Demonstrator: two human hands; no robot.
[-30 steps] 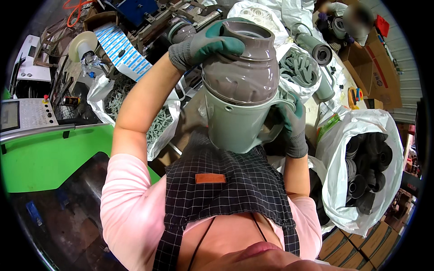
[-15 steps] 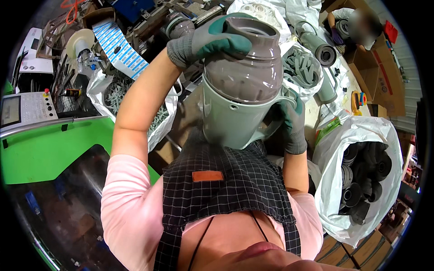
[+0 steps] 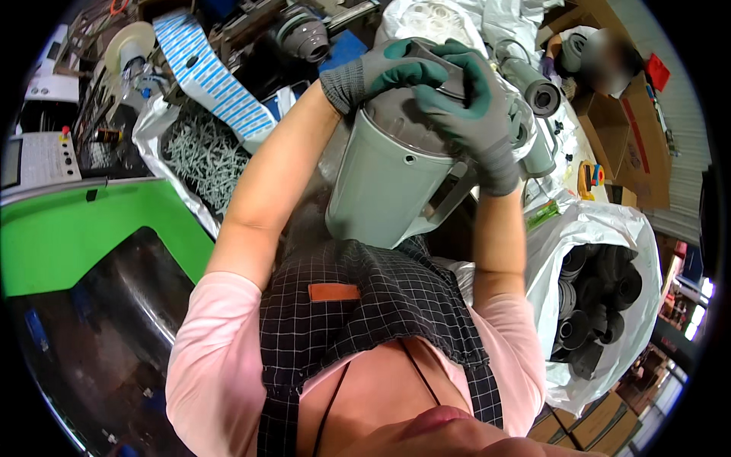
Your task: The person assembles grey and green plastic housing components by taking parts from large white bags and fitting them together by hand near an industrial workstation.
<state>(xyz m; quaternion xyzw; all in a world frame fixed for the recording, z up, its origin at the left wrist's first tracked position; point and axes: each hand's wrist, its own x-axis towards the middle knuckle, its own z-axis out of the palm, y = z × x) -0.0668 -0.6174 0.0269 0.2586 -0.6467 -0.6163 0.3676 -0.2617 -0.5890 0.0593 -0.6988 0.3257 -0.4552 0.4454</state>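
Observation:
A grey-green plastic jug body with a side handle stands tilted in front of my apron. Its glossy brown-grey bottle-shaped inner part sits down in the open top, mostly covered by my hands. My left hand, in a grey and green glove, curls round the far left side of the narrow neck. From the right, my similarly gloved right hand wraps the neck and the shoulder of the inner part. The fingertips of both hands are partly hidden behind the neck.
A bag of grey strips lies left, beside a blue-striped sheet. Another brown-grey inner part sits behind. Right are a bag of black rings, a finished-looking grey-green jug, and an open carton. Another person works far right.
My right hand has left the jug's handle side and moved up onto the neck. The inner part has gone down deeper into the jug body. My left hand stays on the neck.

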